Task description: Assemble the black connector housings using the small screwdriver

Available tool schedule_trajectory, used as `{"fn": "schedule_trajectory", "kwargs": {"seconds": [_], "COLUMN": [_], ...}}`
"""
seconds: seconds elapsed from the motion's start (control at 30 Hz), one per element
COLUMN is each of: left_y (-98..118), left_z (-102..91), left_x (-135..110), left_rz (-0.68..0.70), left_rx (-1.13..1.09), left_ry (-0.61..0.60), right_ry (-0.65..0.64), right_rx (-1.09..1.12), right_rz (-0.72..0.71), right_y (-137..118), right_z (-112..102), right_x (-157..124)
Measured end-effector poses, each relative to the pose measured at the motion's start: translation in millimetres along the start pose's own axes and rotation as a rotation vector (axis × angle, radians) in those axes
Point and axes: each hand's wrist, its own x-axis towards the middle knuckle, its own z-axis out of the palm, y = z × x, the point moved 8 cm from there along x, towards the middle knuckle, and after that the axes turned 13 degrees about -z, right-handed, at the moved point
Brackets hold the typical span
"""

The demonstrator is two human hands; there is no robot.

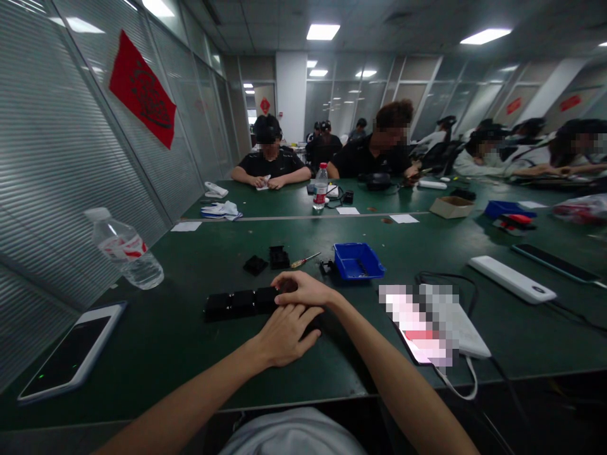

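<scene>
A row of black block-shaped parts (237, 303) lies on the green table (180, 341) in front of me. My right hand (303, 289) rests on the right end of that row, fingers curled over the last block. Just below it, my left hand (287, 335) lies flat on the table, fingers together and touching the right hand. Two loose black parts (268, 260) and a small screwdriver (306, 260) lie just beyond the row. A blue tray (358, 261) stands to the right of them.
A water bottle (126, 249) lies tilted at the left, a phone (71, 354) near the front left edge. A blurred phone on a white power bank (434, 322) with cables sits to my right, a white bar (512, 279) beyond. Several people sit at the far side.
</scene>
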Motion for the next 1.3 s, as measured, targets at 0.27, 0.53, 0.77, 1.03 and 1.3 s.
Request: {"fn": "schedule_trajectory", "kwargs": {"seconds": [0.27, 0.53, 0.77, 1.03, 1.3], "left_y": [-1, -5, -4, -5, -1], "left_z": [-0.9, 4.0, 3.2, 1.6, -48.0], "left_x": [1, 1, 1, 0, -2], "left_rz": [-0.029, -0.070, -0.067, -0.043, 0.118], "left_rx": [-0.024, -0.014, -0.003, -0.004, -0.088], "left_ry": [-0.025, -0.065, -0.061, -0.035, 0.096], "right_ry": [0.032, 0.027, 0.019, 0.011, 0.128], "right_rx": [-0.048, -0.131, -0.178, -0.124, -0.065], "right_rz": [-0.010, -0.001, 0.011, 0.030, -0.008], "right_y": [1, -2, -7, -9, -16], "right_z": [0, 4, 5, 5, -13], "right_x": [2, 2, 3, 2, -1]}}
